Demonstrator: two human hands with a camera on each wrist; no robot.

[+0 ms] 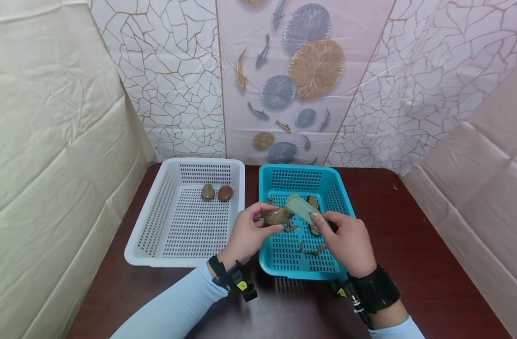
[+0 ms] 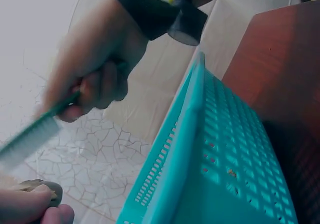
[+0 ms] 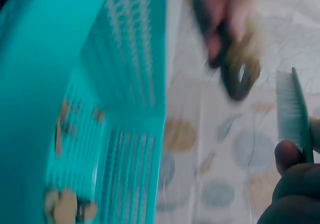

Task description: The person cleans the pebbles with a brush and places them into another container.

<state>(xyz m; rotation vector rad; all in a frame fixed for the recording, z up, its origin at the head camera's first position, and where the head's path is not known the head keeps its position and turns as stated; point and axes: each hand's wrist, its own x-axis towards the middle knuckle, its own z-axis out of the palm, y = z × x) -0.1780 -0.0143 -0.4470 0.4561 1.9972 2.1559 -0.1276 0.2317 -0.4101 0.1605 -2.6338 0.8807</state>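
Observation:
Between its thumb and fingers, my left hand [image 1: 247,233] holds a smooth stone [image 1: 277,217] above the left side of the teal basket [image 1: 302,274]. Brown, mud-like matter clings to the stone's right end, seen blurred in the right wrist view. My right hand [image 1: 349,242] grips a green brush [image 1: 300,208] with pale bristles [image 3: 289,109], thumb on its back. In the head view the brush head is close to the stone; the right wrist view shows a gap between them. Inside the teal basket lie mud-caked stones [image 1: 312,202] and loose brown crumbs [image 1: 318,249].
To the left stands a white basket [image 1: 133,256] with a greenish stone [image 1: 207,192] and a reddish-brown stone [image 1: 225,192] near its back right. Both baskets rest on a dark reddish table [image 1: 411,263]. Patterned cloth [image 1: 178,89] hangs behind, with plain cloth at both sides.

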